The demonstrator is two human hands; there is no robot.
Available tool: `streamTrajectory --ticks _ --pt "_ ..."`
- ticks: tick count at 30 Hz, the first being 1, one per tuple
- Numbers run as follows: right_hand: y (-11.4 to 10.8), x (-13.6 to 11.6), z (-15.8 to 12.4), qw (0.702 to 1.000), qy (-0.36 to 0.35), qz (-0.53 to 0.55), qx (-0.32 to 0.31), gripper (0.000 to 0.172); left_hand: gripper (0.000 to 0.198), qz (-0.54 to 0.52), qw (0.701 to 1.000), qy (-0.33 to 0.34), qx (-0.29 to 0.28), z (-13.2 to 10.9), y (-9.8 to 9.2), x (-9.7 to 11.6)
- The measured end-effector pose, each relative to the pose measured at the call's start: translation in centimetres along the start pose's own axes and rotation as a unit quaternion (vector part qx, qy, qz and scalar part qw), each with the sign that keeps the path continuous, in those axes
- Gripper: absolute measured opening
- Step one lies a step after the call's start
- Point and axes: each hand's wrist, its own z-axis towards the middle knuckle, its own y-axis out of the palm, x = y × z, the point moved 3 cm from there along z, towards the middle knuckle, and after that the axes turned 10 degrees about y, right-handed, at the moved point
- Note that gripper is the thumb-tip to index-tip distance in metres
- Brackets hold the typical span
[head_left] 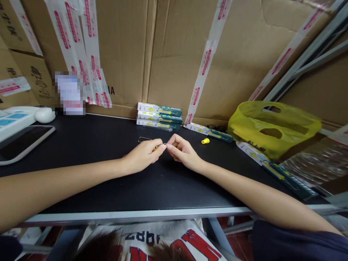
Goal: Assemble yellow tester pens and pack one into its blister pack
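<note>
My left hand (143, 155) and my right hand (182, 150) meet over the middle of the black table (95, 145). The left hand is closed around a small yellow-handled tool (155, 148), and a thin metal wire loop (144, 139) sticks out behind it. My right hand pinches the tool's metal tip (164, 145) with thumb and forefinger. A loose yellow cap (205, 141) lies on the table to the right of my hands.
Three stacked green-and-white tool packs (159, 116) lie against the cardboard wall. Another pack (209, 132) sits beside a yellow plastic bag (272, 127), with more packs (280, 172) at the right edge. A white tray (24, 141) and device stand at the left.
</note>
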Motion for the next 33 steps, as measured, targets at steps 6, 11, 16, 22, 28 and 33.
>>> streamTrajectory --ticks 6,11,16,22,28,33 --pt "-0.01 -0.45 -0.25 0.995 -0.036 -0.077 0.05 0.028 0.036 0.004 1.0 -0.003 -0.001 0.01 0.02 -0.06" --pt "-0.01 -0.3 -0.23 0.995 -0.035 -0.083 0.031 0.026 0.036 0.003 1.0 -0.008 -0.012 0.1 0.12 -0.2" --pt "0.02 -0.16 -0.23 0.997 -0.035 -0.063 0.013 0.025 0.035 0.003 1.0 -0.011 -0.016 0.1 0.16 -0.16" --pt "0.1 -0.22 -0.27 0.997 -0.032 -0.068 0.001 0.026 0.035 0.005 1.0 -0.007 -0.013 0.13 0.18 -0.12" --pt "0.3 -0.45 -0.42 0.994 -0.041 -0.1 -0.016 0.029 0.036 0.0 1.0 -0.004 -0.019 -0.02 0.28 0.0" --pt "0.27 -0.52 -0.39 0.995 -0.04 -0.096 -0.008 0.029 0.036 0.004 1.0 -0.002 -0.016 0.02 0.29 0.06"
